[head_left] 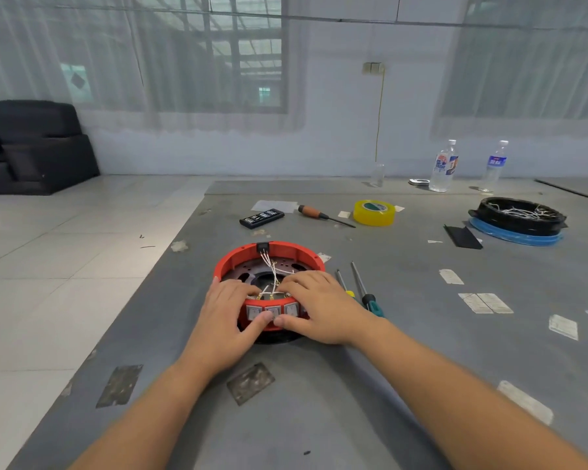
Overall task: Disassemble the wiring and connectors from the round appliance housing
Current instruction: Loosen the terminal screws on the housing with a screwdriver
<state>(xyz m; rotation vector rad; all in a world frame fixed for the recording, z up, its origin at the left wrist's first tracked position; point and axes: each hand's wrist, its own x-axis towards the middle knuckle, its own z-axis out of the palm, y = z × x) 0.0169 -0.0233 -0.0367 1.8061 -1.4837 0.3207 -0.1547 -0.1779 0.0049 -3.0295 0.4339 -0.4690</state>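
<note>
Head view: the red round housing (238, 262) is gripped on the grey table (404, 351) by both hands, left hand (226, 317) and right hand (314, 305), fingers curled over its near rim, thumbs pressed below the switches (273, 312); white wires (272, 269) lie inside.

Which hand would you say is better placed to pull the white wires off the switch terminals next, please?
Probably the right hand: its fingers already reach over the red housing rim onto the white wires. The left hand mainly grips the near rim, steadying it.
</note>
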